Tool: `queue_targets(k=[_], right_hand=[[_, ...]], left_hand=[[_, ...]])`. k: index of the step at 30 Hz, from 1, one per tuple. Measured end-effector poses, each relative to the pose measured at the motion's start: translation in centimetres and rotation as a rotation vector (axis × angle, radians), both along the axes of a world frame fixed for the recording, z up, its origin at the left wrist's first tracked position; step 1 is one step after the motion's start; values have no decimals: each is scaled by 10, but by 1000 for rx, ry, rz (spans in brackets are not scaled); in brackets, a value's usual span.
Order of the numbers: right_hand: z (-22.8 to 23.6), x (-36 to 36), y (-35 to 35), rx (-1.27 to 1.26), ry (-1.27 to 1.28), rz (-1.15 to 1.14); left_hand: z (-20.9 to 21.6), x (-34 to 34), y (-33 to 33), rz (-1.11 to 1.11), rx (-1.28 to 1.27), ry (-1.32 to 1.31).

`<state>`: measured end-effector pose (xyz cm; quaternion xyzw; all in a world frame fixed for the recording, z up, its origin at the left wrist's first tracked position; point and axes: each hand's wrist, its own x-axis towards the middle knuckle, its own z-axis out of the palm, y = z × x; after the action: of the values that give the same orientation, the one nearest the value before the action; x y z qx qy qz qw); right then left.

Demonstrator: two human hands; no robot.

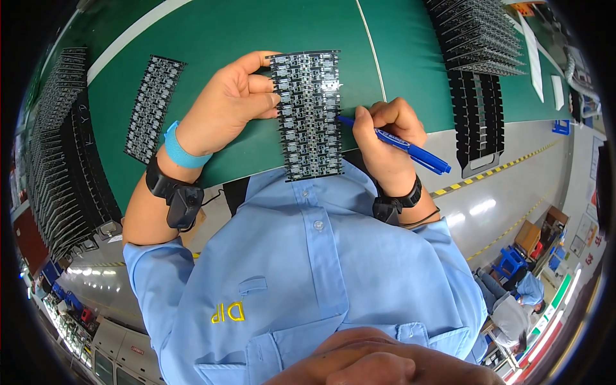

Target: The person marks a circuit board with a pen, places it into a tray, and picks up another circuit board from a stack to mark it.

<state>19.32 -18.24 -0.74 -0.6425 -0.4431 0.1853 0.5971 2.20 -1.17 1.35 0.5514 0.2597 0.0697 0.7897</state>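
Note:
My left hand (240,96) grips a black circuit board panel (309,115) by its left edge, thumb on the face and fingers behind. Rows of small repeated circuits cover the panel, which is held up over the near edge of the green table. In my right hand (390,138) is a blue marker pen (414,153), held like a writing pen. Its tip end points left and meets the panel's right edge in the picture; whether it touches cannot be made out. A second, similar circuit board panel (154,108) lies on the table left of my left wrist.
A green table (224,32) spans the front, with a pale line across it. Racks of stacked panels stand on both sides: a black rack (77,167) at left, another rack (478,109) at right. Two people (513,308) sit farther off at lower right.

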Motion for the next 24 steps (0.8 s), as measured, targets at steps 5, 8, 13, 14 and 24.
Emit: queue_targets(k=[5,8,13,14,24], right_hand=[[-1,1,0,-3,-28,3],[-2,2,0,-4,-37,3],[-1,1,1,-14,-46,-2],[-1,1,1,-14,-46,-2],[0,3,-1,55,77,0]], left_hand=[[1,1,-2,12,-7,-3],[2,2,-2,17,-13,1],[-2,-1,0,8,1,6],[-3,-1,1,4,7,9],[0,-1,0,-5,-15,-8]])
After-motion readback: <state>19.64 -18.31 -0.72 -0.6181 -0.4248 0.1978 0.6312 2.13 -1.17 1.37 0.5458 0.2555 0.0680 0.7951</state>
